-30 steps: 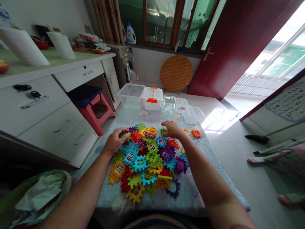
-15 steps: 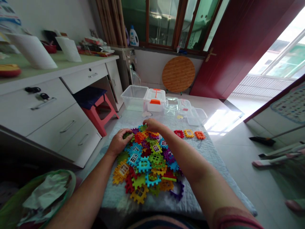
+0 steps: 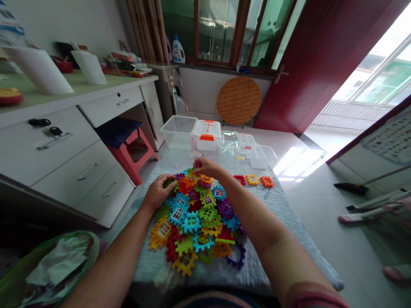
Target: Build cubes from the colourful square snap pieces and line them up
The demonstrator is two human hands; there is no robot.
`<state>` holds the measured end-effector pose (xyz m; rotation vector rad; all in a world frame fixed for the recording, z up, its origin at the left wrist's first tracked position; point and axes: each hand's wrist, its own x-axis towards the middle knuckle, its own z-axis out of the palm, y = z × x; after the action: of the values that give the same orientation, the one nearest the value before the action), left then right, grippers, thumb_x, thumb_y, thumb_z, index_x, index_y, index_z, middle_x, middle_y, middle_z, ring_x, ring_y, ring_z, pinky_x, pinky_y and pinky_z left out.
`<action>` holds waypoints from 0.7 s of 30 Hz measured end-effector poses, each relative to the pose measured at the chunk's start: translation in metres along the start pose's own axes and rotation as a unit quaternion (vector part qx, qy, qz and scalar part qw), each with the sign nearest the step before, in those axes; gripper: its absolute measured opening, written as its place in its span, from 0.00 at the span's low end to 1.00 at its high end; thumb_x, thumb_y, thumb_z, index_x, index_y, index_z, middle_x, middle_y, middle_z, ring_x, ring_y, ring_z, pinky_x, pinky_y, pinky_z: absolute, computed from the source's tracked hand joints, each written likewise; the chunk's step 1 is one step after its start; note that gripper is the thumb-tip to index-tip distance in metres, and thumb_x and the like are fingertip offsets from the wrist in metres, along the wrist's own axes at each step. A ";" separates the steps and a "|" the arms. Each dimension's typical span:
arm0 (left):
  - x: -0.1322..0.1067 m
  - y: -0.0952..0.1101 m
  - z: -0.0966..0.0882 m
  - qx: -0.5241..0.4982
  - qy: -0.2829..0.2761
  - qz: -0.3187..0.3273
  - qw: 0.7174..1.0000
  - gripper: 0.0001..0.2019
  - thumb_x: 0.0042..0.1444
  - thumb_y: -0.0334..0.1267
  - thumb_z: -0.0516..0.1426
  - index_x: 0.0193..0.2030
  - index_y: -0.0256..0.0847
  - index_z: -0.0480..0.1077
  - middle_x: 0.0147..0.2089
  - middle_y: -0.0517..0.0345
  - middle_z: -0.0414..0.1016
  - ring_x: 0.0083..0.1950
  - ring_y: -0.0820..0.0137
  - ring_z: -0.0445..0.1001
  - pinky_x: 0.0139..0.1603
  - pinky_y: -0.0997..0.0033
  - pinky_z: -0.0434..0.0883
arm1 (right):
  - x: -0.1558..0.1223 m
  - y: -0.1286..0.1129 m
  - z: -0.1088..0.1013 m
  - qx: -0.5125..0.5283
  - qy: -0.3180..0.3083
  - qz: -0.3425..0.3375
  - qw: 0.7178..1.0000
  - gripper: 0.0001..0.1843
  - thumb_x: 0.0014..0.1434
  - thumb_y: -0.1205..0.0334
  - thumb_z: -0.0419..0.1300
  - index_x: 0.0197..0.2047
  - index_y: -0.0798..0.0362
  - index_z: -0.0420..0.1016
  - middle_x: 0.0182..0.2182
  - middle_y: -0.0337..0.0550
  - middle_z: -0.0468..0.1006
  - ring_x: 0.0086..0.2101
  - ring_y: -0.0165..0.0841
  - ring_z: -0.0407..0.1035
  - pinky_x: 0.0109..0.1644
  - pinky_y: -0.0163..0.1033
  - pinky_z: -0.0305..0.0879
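At the far left, a white counter [image 3: 64, 102] with a green top runs along the wall, and a red stool with a navy seat [image 3: 126, 147] stands under its open recess. A green bag [image 3: 48, 261] stuffed with crumpled plastic sits at the lower left. The left hand [image 3: 158, 192] rests on the near-left edge of a heap of multicoloured interlocking plastic window tiles [image 3: 195, 218], its fingers curled over a green tile [image 3: 169, 183]; whether they grip it, I cannot tell. The heap lies in the middle of a pale quilted blanket [image 3: 272, 205]. The right hand [image 3: 207, 167] arches over the heap's far edge, fingers drawn together on yellow and orange tiles, and any pinch is hidden. Along the blanket's far edge stand a transparent plastic box [image 3: 178, 131] and a lidded box with an orange latch [image 3: 206, 136]. To the right, a red tile [image 3: 239, 179], a yellow tile [image 3: 252, 179] and an orange tile [image 3: 267, 181] lie in a row, apart from the heap.
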<state>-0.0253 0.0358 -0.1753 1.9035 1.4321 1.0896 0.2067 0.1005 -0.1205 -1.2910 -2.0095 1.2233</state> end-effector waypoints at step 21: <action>0.000 0.002 0.000 0.019 0.003 0.010 1.000 0.16 0.54 0.51 0.56 0.41 0.41 0.74 0.47 0.52 0.76 0.51 0.60 0.73 0.59 0.61 0.67 | -0.084 0.049 -0.061 -0.137 0.167 0.119 0.969 0.03 0.54 0.67 0.60 0.34 0.54 0.74 0.28 0.40 0.76 0.29 0.29 0.69 0.34 0.35 0.64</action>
<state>-0.0245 0.0350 -0.1740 1.9474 1.4500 1.0866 0.3141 0.0607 -0.1253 -1.7833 -1.8595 0.7699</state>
